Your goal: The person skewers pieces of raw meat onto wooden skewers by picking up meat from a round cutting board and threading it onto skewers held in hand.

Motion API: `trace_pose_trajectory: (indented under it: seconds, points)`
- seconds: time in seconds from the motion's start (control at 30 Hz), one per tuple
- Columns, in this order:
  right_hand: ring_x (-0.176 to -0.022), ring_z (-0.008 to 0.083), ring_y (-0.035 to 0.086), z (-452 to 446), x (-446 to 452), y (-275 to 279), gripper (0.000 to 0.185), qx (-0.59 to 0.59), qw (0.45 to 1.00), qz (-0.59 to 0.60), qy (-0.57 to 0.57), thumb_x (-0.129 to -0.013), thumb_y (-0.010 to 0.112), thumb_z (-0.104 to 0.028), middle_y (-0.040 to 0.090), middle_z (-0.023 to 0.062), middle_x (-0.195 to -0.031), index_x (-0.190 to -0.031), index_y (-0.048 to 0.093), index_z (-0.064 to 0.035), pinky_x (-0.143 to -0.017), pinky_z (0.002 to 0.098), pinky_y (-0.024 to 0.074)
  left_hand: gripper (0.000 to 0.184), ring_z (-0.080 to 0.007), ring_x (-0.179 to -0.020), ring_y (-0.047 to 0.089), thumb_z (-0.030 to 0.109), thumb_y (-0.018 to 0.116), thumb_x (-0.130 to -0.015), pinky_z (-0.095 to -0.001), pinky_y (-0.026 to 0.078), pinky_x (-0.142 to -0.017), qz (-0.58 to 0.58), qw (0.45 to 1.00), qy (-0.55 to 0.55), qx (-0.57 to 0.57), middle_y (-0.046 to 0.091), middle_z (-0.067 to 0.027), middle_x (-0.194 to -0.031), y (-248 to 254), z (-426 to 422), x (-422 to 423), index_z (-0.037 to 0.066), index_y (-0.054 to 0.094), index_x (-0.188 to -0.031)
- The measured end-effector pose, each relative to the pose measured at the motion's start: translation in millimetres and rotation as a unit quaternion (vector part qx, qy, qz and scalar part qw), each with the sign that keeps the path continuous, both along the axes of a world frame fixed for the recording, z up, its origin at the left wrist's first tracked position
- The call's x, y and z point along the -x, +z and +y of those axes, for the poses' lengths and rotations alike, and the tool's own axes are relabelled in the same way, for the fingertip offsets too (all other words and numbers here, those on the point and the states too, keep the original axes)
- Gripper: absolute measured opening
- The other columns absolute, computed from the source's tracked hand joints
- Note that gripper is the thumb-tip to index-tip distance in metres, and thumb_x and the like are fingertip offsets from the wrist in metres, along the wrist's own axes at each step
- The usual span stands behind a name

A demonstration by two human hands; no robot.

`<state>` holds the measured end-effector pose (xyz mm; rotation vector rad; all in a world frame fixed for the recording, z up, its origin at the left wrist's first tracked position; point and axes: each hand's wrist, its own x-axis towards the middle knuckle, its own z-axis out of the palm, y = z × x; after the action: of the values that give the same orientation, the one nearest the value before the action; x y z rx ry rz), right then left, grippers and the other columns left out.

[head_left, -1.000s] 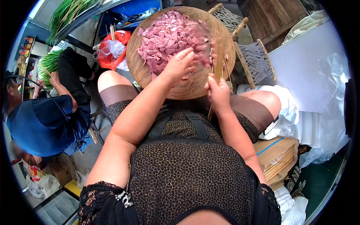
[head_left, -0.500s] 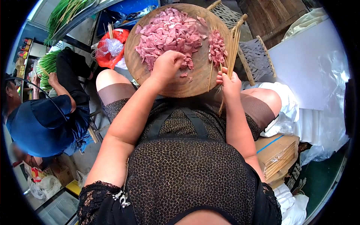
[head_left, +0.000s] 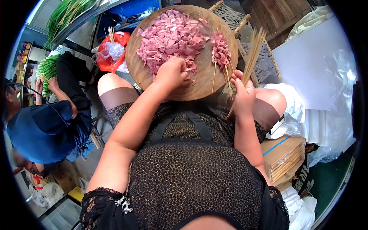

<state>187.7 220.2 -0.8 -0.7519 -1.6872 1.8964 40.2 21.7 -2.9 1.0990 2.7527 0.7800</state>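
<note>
Left hand (head_left: 173,73): curled at 6 o'clock of meat (head_left: 170,36), hold hidden—cannot tell | right hand (head_left: 244,88): closed round sticks (head_left: 254,53) | skewers (head_left: 221,50): board's (head_left: 134,53) 3 o'clock, tails overhanging—right hand's bump could drag them off

We slant our left arm (head_left: 128,124) forward and inward, the left hand (head_left: 171,72) curled, fingers bent. Our right forearm (head_left: 244,124) points nearly straight ahead, the right hand (head_left: 245,91) gripping.
</note>
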Motion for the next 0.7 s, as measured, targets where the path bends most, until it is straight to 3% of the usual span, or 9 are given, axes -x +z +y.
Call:
trace_pose_trajectory:
  seconds: [0.03,0.07,0.13,0.17,0.23,0.3,0.57,0.63,0.7]
  points:
    - [-0.090,0.0144,0.057,-3.3,-4.0,6.1,0.025,0.034,0.999,0.030,0.016,-0.088,0.047,-0.003,0.058,0.0092,-0.100,-0.110,0.050,0.0062,-0.080,0.0256,0.0462,0.013,-0.0248,-0.079,0.060,0.010,0.063,-0.074,-0.0335,0.048,-0.067,0.000,1.000,0.000,0.000,0.059,-0.0124,-0.086,-5.5,-2.4,4.3,0.005,0.054,-0.081]
    - [-0.088,0.0170,0.058,-6.4,-6.6,6.1,0.025,0.044,0.997,0.060,0.035,-0.089,0.046,-0.004,0.057,0.0110,-0.100,-0.111,0.048,0.0069,-0.076,0.0278,0.0490,0.013,-0.0183,-0.075,0.059,0.007,0.064,-0.073,-0.0296,0.048,-0.067,-0.118,0.984,0.001,-0.130,0.059,-0.0089,-0.083,-15.2,-4.4,11.2,0.004,0.053,-0.080]
    - [-0.083,0.0162,0.058,-20.9,-16.8,4.8,0.024,0.098,0.992,0.042,0.061,-0.090,0.045,-0.006,0.058,0.0106,-0.097,-0.110,0.049,0.0059,-0.072,0.0277,0.0496,0.011,-0.0062,-0.073,0.053,0.005,0.064,-0.077,-0.0209,0.045,-0.067,-0.356,0.859,0.013,-0.367,0.058,-0.0013,-0.083,-7.5,-3.7,12.0,0.004,0.054,-0.079]
    - [-0.079,0.0154,0.058,-28.9,-22.7,3.1,0.023,0.150,0.984,0.024,0.088,-0.090,0.045,-0.008,0.058,0.0102,-0.095,-0.110,0.049,0.0050,-0.068,0.0275,0.0501,0.009,-0.0074,-0.073,0.054,0.006,0.063,-0.079,-0.0217,0.046,-0.067,-0.399,0.826,0.016,-0.397,0.059,-0.0019,-0.085,0.5,-5.3,13.9,0.004,0.055,-0.081]
    - [-0.066,0.0114,0.056,-43.1,-35.3,-5.6,0.024,0.194,0.968,-0.033,0.158,-0.092,0.046,-0.013,0.059,0.0071,-0.085,-0.110,0.050,0.0017,-0.056,0.0234,0.0474,0.013,-0.0073,-0.075,0.055,0.004,0.062,-0.079,-0.0213,0.047,-0.068,-0.423,0.807,0.033,-0.410,0.061,-0.0022,-0.086,5.0,-12.6,18.3,0.002,0.058,-0.091]
    - [-0.049,0.0043,0.045,-48.0,-41.2,0.2,0.024,0.157,0.953,-0.147,0.214,-0.092,0.048,-0.020,0.054,-0.0003,-0.066,-0.110,0.052,-0.0041,-0.044,0.0165,0.0356,0.017,-0.0086,-0.076,0.057,0.004,0.061,-0.080,-0.0224,0.047,-0.070,-0.440,0.788,0.052,-0.428,0.061,-0.0027,-0.087,12.7,-13.9,16.7,0.001,0.058,-0.097]
    - [-0.046,0.0036,0.040,-54.9,-34.0,16.0,0.019,0.133,0.958,-0.075,0.244,-0.092,0.048,-0.023,0.051,-0.0007,-0.062,-0.101,0.052,-0.0065,-0.042,0.0164,0.0296,0.021,-0.0110,-0.078,0.059,0.013,0.059,-0.085,-0.0231,0.049,-0.071,-0.453,0.773,0.119,-0.427,0.063,-0.0020,-0.089,22.1,-29.2,13.1,0.002,0.061,-0.103]
    - [-0.046,0.0035,0.040,-53.0,-24.7,19.6,0.019,0.117,0.960,-0.076,0.243,-0.092,0.049,-0.024,0.052,-0.0009,-0.063,-0.099,0.053,-0.0065,-0.041,0.0166,0.0297,0.022,-0.0126,-0.081,0.059,0.017,0.055,-0.088,-0.0234,0.049,-0.071,-0.495,0.720,0.114,-0.473,0.062,-0.0033,-0.094,21.6,-30.8,18.8,0.002,0.060,-0.104]
    - [-0.046,0.0034,0.040,-53.8,-22.6,19.1,0.020,0.104,0.961,-0.096,0.236,-0.090,0.051,-0.025,0.052,-0.0013,-0.063,-0.095,0.054,-0.0064,-0.041,0.0169,0.0301,0.026,-0.0172,-0.091,0.060,0.017,0.051,-0.090,-0.0281,0.050,-0.077,-0.487,0.723,0.128,-0.473,0.060,-0.0087,-0.104,18.7,-34.8,19.1,0.000,0.056,-0.109]
